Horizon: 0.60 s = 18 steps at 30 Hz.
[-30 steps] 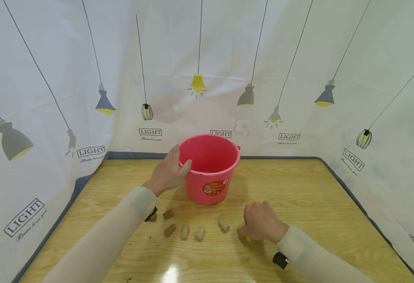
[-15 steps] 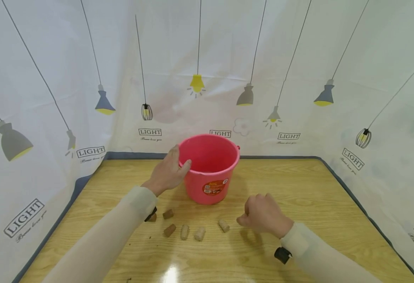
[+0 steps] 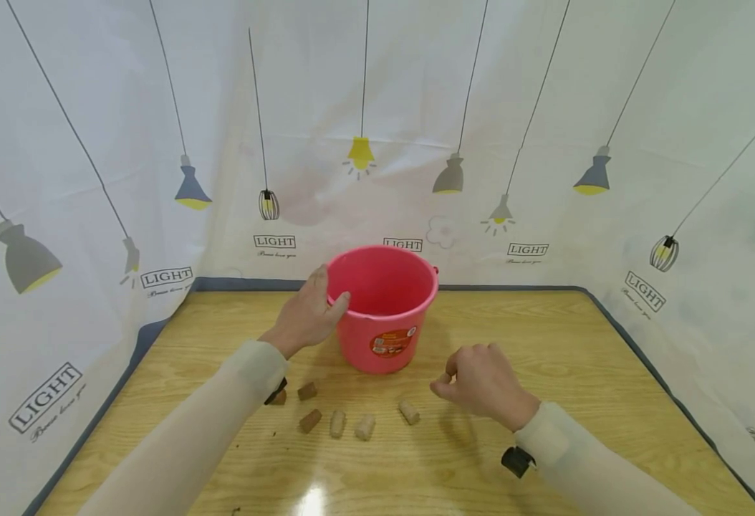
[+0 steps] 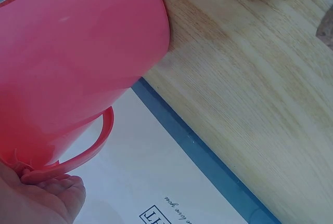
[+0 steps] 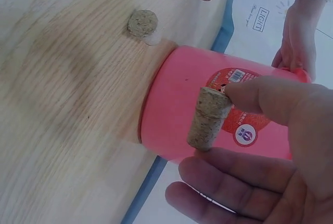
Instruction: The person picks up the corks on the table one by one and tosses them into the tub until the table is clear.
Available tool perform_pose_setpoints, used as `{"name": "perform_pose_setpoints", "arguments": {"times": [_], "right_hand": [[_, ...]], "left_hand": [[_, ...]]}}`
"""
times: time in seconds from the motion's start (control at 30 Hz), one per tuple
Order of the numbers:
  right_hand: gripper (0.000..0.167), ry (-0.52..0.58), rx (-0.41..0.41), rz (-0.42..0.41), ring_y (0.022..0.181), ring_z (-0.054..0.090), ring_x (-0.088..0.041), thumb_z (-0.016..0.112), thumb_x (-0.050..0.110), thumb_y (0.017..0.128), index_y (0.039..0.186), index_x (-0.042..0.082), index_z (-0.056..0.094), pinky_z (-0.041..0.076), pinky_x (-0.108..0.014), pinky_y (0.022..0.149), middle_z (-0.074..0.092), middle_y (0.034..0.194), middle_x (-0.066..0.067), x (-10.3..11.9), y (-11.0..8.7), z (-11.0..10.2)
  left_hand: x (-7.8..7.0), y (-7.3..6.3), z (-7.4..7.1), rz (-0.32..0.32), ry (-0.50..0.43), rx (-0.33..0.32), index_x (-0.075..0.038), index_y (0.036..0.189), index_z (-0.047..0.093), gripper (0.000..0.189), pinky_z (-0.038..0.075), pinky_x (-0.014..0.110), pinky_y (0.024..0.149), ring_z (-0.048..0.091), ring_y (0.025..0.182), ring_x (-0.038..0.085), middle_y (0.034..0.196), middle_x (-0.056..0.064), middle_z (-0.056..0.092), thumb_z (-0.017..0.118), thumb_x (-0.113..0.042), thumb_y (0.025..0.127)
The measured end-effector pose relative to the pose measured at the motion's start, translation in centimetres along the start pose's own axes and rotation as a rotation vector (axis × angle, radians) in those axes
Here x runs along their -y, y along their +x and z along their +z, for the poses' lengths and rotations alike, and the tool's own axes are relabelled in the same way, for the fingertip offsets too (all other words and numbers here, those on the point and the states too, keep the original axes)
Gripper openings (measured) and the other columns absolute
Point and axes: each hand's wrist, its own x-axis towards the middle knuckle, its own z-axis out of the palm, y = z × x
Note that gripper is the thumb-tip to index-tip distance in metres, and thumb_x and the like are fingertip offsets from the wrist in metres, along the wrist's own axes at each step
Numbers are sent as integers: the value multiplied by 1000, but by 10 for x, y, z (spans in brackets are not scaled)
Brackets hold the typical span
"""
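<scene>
A pink bucket [image 3: 377, 344] stands upright at the back of the table, an orange label on its side. My left hand [image 3: 306, 312] grips its left rim, thumb over the edge; in the left wrist view its fingers lie by the handle [image 4: 78, 159]. Between thumb and fingers, my right hand [image 3: 483, 383] pinches a light cork [image 5: 209, 119], lifted off the table to the front right of the bucket. Nearest to that hand, a light cork [image 3: 408, 412] lies on the wood. Further left are two light corks [image 3: 364, 427] and several brown corks [image 3: 309, 421].
The wooden table [image 3: 545, 344] has a dark blue border [image 3: 513, 287] at the back and sides. A white sheet [image 3: 326, 107] printed with lamps hangs behind and at both sides. Small dark crumbs lie at the front left.
My right hand has risen from the table and moved slightly forward, toward the bucket, with the cork. The left hand, the bucket and the lying corks stay in place.
</scene>
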Motion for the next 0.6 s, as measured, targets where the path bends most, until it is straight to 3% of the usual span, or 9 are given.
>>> {"name": "perform_pose_setpoints", "arguments": {"times": [0.37, 0.47, 0.6], "right_hand": [[25, 46, -156, -41, 43, 41, -4, 81, 34, 85, 69, 16, 75, 37, -24, 49, 42, 45, 16, -1, 4, -4], [25, 56, -185, -40, 45, 43, -4, 82, 35, 85, 71, 15, 76, 39, -23, 48, 49, 49, 14, 0, 6, -6], [23, 55, -247, -59, 50, 48, -4, 83, 34, 85, 75, 13, 78, 46, -26, 55, 61, 58, 10, 2, 8, -9]], "left_hand": [[0, 1, 1, 22, -1, -11, -1, 164, 6, 85, 34, 59, 116, 28, 150, 37, 169, 16, 16, 42, -50, 104], [0, 0, 1, 12, -3, -10, -2, 164, 6, 85, 35, 59, 115, 28, 150, 36, 169, 15, 17, 43, -50, 104], [0, 0, 0, 4, -8, -6, -3, 164, 6, 86, 37, 60, 113, 30, 149, 36, 169, 14, 17, 45, -50, 103]]}}
